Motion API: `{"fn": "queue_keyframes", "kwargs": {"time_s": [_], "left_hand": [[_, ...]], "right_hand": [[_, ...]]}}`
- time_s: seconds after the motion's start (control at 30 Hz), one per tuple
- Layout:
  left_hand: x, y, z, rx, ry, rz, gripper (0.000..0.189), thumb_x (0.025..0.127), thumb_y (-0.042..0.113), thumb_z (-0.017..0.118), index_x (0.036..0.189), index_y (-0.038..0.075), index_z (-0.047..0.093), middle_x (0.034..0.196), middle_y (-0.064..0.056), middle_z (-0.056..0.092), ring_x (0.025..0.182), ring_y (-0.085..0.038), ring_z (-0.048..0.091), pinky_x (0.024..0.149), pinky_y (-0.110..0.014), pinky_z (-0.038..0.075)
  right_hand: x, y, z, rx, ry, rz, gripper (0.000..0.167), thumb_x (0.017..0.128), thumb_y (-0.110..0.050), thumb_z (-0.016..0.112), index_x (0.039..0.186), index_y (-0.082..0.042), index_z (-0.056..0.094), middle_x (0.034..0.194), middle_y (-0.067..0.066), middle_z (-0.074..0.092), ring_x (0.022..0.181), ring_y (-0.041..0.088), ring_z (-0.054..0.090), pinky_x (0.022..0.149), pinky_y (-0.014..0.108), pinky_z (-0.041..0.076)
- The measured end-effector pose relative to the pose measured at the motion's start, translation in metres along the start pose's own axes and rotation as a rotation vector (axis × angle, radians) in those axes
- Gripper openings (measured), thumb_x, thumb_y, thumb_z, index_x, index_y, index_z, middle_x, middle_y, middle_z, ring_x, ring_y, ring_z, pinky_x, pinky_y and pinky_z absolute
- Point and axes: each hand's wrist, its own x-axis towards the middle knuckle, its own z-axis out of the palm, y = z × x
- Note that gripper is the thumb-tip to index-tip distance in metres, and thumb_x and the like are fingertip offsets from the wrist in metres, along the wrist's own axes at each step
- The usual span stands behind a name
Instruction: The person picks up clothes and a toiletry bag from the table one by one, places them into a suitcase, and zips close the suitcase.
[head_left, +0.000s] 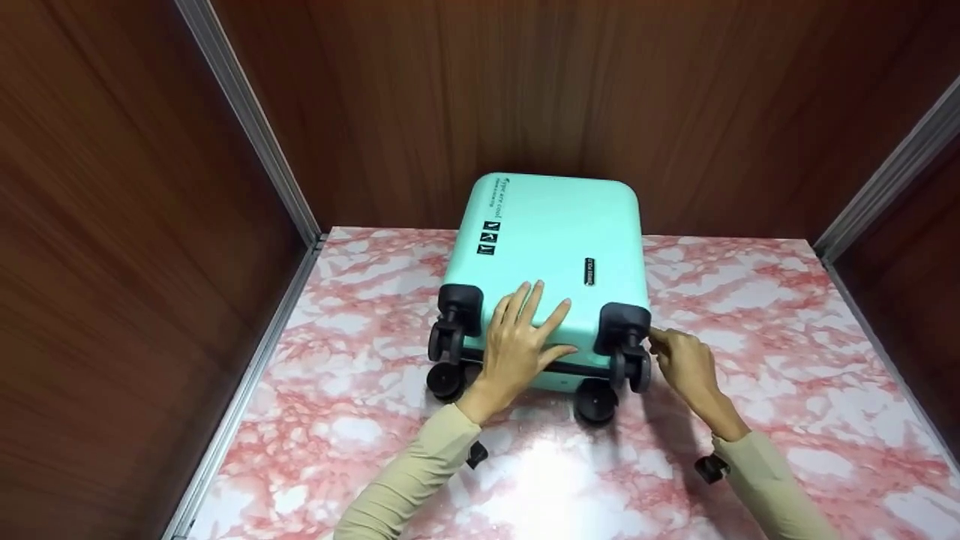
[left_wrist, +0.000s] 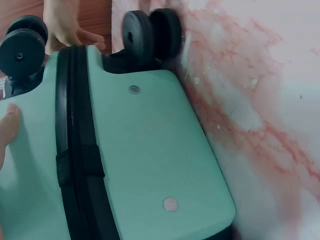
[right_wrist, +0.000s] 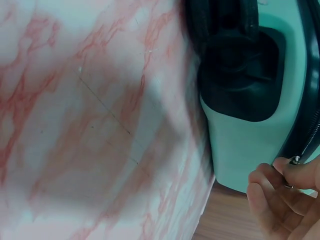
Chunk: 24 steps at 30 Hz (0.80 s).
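Observation:
A mint-green hard-shell suitcase (head_left: pixel 555 225) lies flat on the table, its black wheels (head_left: pixel 630 367) toward me. My left hand (head_left: pixel 517 341) rests spread on the upper shell near the wheel end, fingers straight and thumb over the edge. At the right side, just past the wheel corner, my right hand (head_left: pixel 684 364) pinches a small metal zipper pull (right_wrist: pixel 294 161) between thumb and curled fingers. The black zipper band (left_wrist: pixel 75 130) runs around the middle of the case between the two shells. In the left wrist view only a thumb (left_wrist: pixel 9 125) of the left hand shows.
A red-and-white marbled tabletop (head_left: pixel 337 427) lies under the suitcase. Brown wood-grain panels (head_left: pixel 540 82) stand behind and at both sides, with metal rails (head_left: pixel 255 127) along their corners. The suitcase's far end is close to the back panel.

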Motion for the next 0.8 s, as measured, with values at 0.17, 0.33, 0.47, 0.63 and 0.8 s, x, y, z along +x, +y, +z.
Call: {"fn": "queue_keyframes", "kwargs": {"time_s": [0.17, 0.33, 0.47, 0.63, 0.8], "left_hand": [[-0.002, 0.002, 0.003, 0.052, 0.042, -0.005, 0.068, 0.08, 0.07, 0.06, 0.134, 0.029, 0.061, 0.137, -0.017, 0.056, 0.128, -0.033, 0.051, 0.104, -0.043, 0.039], [0.001, 0.01, 0.006, 0.05, 0.028, -0.041, 0.067, 0.081, 0.068, 0.06, 0.135, 0.029, 0.061, 0.138, -0.017, 0.055, 0.129, -0.033, 0.05, 0.105, -0.044, 0.038], [0.005, 0.018, 0.01, 0.042, 0.01, -0.062, 0.066, 0.083, 0.067, 0.059, 0.137, 0.028, 0.06, 0.14, -0.017, 0.053, 0.131, -0.033, 0.047, 0.106, -0.044, 0.037], [0.009, 0.022, 0.014, 0.052, -0.011, -0.07, 0.066, 0.084, 0.067, 0.057, 0.138, 0.03, 0.059, 0.142, -0.016, 0.052, 0.133, -0.032, 0.045, 0.107, -0.044, 0.035], [0.011, 0.02, 0.016, 0.065, -0.029, -0.075, 0.066, 0.083, 0.068, 0.057, 0.138, 0.03, 0.059, 0.142, -0.016, 0.051, 0.133, -0.032, 0.045, 0.107, -0.044, 0.034]], "right_hand": [[-0.001, 0.001, 0.0, 0.015, 0.0, -0.029, 0.029, 0.073, 0.017, 0.063, 0.089, -0.005, 0.073, 0.071, 0.007, 0.067, 0.068, 0.038, 0.066, 0.058, 0.058, 0.048], [0.0, 0.005, 0.001, 0.033, 0.027, -0.033, 0.027, 0.074, 0.017, 0.061, 0.087, -0.005, 0.071, 0.07, 0.009, 0.066, 0.066, 0.038, 0.064, 0.055, 0.057, 0.047], [0.0, 0.01, 0.001, 0.039, 0.045, -0.003, 0.023, 0.081, 0.013, 0.063, 0.096, -0.002, 0.073, 0.079, 0.018, 0.069, 0.072, 0.045, 0.065, 0.057, 0.061, 0.046], [0.001, 0.014, 0.001, 0.018, 0.053, 0.015, 0.02, 0.084, 0.009, 0.066, 0.098, -0.002, 0.074, 0.084, 0.023, 0.07, 0.075, 0.051, 0.064, 0.057, 0.064, 0.046], [-0.004, 0.013, -0.002, 0.021, 0.064, -0.005, 0.028, 0.081, 0.012, 0.064, 0.103, -0.001, 0.075, 0.083, 0.022, 0.07, 0.069, 0.045, 0.064, 0.055, 0.059, 0.046]]}}
